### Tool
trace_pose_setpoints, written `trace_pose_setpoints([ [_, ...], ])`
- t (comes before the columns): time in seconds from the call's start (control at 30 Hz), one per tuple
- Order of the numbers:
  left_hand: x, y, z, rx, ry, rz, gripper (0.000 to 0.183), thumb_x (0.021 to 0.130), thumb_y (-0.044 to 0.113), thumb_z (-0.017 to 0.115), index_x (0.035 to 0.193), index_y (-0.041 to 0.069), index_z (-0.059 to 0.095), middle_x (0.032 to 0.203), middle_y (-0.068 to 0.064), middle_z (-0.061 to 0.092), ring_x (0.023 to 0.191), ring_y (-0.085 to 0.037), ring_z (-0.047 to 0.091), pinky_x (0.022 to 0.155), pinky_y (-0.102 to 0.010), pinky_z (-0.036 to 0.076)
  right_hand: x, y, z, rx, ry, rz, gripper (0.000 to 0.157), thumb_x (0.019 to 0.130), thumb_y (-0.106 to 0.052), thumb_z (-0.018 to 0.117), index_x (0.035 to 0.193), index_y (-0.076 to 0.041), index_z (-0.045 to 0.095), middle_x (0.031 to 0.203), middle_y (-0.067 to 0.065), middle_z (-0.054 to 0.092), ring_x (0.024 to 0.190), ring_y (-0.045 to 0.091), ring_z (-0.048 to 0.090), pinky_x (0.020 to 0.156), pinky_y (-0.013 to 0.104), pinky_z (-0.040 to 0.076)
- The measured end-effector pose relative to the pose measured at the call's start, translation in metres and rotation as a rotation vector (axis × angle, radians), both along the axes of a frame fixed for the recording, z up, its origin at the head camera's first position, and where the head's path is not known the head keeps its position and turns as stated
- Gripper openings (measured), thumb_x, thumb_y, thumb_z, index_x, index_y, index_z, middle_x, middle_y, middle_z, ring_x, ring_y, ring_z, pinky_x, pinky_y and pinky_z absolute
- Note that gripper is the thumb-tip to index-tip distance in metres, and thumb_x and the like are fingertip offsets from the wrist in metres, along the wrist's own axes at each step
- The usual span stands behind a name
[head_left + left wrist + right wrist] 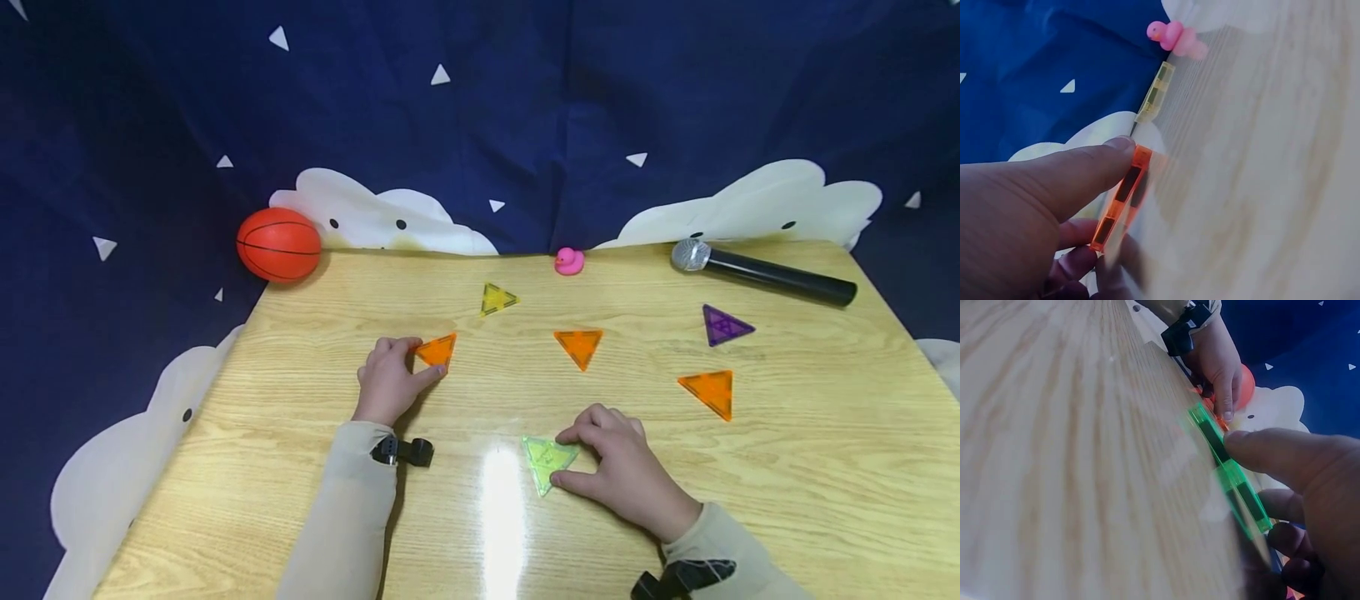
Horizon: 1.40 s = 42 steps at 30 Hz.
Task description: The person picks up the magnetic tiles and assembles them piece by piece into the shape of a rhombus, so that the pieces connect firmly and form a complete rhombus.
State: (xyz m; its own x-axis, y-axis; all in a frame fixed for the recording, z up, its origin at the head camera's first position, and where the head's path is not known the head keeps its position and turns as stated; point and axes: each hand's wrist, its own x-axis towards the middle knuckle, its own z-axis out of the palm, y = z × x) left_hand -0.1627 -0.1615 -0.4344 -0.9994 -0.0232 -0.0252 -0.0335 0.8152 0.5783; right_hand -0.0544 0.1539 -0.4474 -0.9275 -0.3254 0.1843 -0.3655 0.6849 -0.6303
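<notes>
Glossy wood-grain worktop (pixel 262 400), see-thru plastic green tile (pixel 544 462) & orange tile (pixel 438 351), matt cloth bkgd (pixel 510 125), mic (pixel 780 277) w/ metal-look mesh (pixel 690 255)

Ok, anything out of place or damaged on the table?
No spill or damage shows. The red ball, pink duck and microphone seem unrelated to the triangular tiles; the ball sits at the far-left corner of the table and might roll off.
</notes>
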Motion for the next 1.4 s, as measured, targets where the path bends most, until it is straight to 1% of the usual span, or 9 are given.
trace_pose_setpoints([
  [0.17,0.002,0.001,-0.001,0.034,0.005,0.009,0.063,0.080,0.041,0.085,0.130,0.009,0.063,0.123,-0.014,0.052,0.115,-0.035,0.048,0.093,-0.050,0.028,0.000,-0.001,0.002,0.009,-0.012,-0.022,0.037,0.072,-0.039,0.090,0.100,-0.020,0.075,0.095,-0.013,0.054,0.092,0.012,0.049,0.084,0.040,0.029],
  [0.37,0.003,0.002,-0.003,0.029,0.016,-0.003,0.064,0.078,0.040,0.086,0.129,0.011,0.062,0.121,-0.012,0.054,0.112,-0.034,0.048,0.092,-0.048,0.027,-0.003,-0.004,0.002,0.017,-0.033,-0.063,0.038,0.074,-0.039,0.089,0.102,-0.018,0.074,0.093,-0.011,0.055,0.092,0.014,0.052,0.081,0.039,0.029],
  [0.5,0.004,0.002,-0.003,0.023,0.025,-0.017,0.064,0.078,0.040,0.086,0.129,0.011,0.062,0.123,-0.012,0.055,0.112,-0.034,0.049,0.091,-0.049,0.027,-0.010,-0.006,0.002,0.020,-0.032,-0.087,0.040,0.074,-0.038,0.088,0.104,-0.015,0.075,0.093,-0.008,0.057,0.089,0.014,0.052,0.080,0.039,0.029],
  [0.63,0.004,0.002,-0.004,0.018,0.029,-0.022,0.063,0.078,0.040,0.086,0.129,0.011,0.062,0.124,-0.012,0.055,0.114,-0.035,0.049,0.092,-0.049,0.027,-0.021,-0.004,0.001,0.028,-0.037,-0.115,0.042,0.076,-0.037,0.088,0.107,-0.012,0.075,0.095,-0.004,0.058,0.087,0.016,0.053,0.078,0.039,0.028],
  [0.8,0.004,0.002,-0.004,0.028,0.023,-0.025,0.063,0.079,0.040,0.086,0.129,0.011,0.061,0.127,-0.011,0.056,0.116,-0.034,0.049,0.093,-0.049,0.028,-0.032,0.001,-0.001,0.032,-0.046,-0.145,0.042,0.078,-0.036,0.086,0.109,-0.011,0.075,0.097,-0.002,0.059,0.091,0.020,0.055,0.078,0.040,0.028],
  [1.13,0.005,0.002,-0.003,0.039,0.016,-0.047,0.064,0.079,0.041,0.085,0.129,0.012,0.060,0.129,-0.010,0.057,0.118,-0.033,0.050,0.093,-0.050,0.028,-0.031,0.001,-0.001,0.025,-0.049,-0.150,0.042,0.077,-0.035,0.086,0.109,-0.010,0.075,0.097,-0.001,0.059,0.090,0.020,0.055,0.078,0.040,0.027],
  [1.27,0.005,0.006,-0.002,0.047,0.006,-0.073,0.063,0.079,0.041,0.085,0.130,0.012,0.060,0.130,-0.010,0.057,0.119,-0.034,0.050,0.094,-0.050,0.028,-0.032,0.002,-0.001,0.028,-0.051,-0.150,0.043,0.077,-0.036,0.086,0.109,-0.010,0.075,0.097,-0.001,0.060,0.091,0.021,0.056,0.079,0.040,0.028],
  [1.4,0.006,0.011,-0.002,0.041,0.018,-0.106,0.063,0.078,0.041,0.086,0.128,0.012,0.061,0.130,-0.009,0.058,0.120,-0.033,0.051,0.093,-0.050,0.029,-0.033,0.002,0.000,0.027,-0.053,-0.149,0.043,0.078,-0.036,0.086,0.110,-0.010,0.075,0.097,-0.001,0.060,0.090,0.020,0.055,0.079,0.040,0.027],
])
